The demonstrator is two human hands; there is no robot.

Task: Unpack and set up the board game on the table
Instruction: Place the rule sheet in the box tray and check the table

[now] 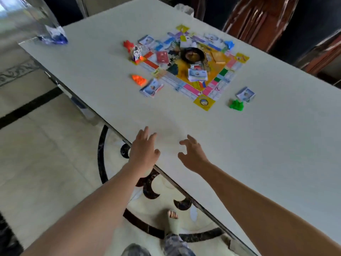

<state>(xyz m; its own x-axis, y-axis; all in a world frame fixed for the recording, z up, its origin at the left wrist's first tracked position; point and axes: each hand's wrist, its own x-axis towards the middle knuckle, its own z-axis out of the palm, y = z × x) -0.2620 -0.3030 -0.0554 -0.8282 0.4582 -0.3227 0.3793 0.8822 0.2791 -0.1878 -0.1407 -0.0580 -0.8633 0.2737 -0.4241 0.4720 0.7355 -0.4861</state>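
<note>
The left hand (pixel 143 150) is hovering over the near edge of the table (pixel 276 145), fingers nearly straight and grasping nothing. Just beside it, at its 3 o'clock, the right hand (pixel 193 156) is hanging with fingers spread and loosely curled, also released and empty. Both are sitting well apart from the game, likely because the layout looks close to finished and nothing is left to carry.

At about 12 to 1 o'clock from the hands, the board (pixel 204 103) is lying flat and unfolded on the far half of the table. It is showing a yellow centre, yellow corners and a border of pink, green, red and pale squares. A round black dish (pixel 192 55) is sitting in its middle, with a card stack (pixel 197 74) at the dish's 6 o'clock.

Piles of plastic pieces are sitting round the board, seemingly one per player: orange pieces (pixel 139 80) at 8 o'clock, green pieces (pixel 236 104) at 4 o'clock, red pieces (pixel 128 45) at 10 o'clock, blue pieces (pixel 229 44) at 2 o'clock. A clear bag (pixel 53 34) is standing at the table's far left corner.
</note>
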